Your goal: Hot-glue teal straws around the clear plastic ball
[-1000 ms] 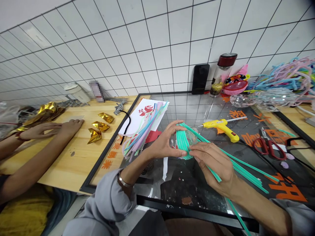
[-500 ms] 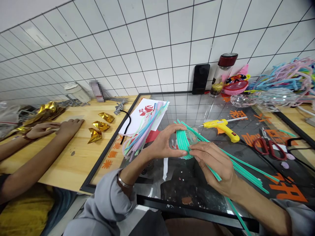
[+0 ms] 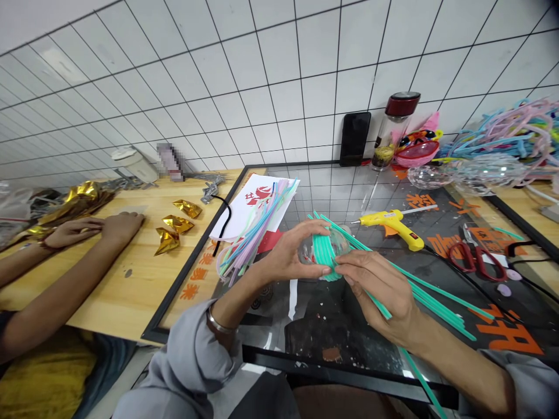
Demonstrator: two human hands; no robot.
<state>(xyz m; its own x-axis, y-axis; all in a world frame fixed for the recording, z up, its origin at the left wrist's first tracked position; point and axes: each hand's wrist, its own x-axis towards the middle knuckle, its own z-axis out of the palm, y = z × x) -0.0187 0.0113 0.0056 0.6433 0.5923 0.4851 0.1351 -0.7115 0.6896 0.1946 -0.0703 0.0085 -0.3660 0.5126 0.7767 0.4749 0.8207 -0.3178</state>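
Left hand (image 3: 286,254): curled into a C-shaped grip, thumb on the near side, fingers arched round the far side
Left forearm (image 3: 244,292): slanting in from near left, wrist pretty straight
Right hand (image 3: 379,284): fingers bunched in a pinch, tips aimed left, back of it facing up
Right forearm (image 3: 458,352): coming in from near right
Spacing: left thumb and right fingertips super close

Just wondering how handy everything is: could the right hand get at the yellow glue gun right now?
Probably yes: the yellow glue gun lies just beyond the right hand, with only green strips between. That hand is busy at the green winding around a clear object, though.
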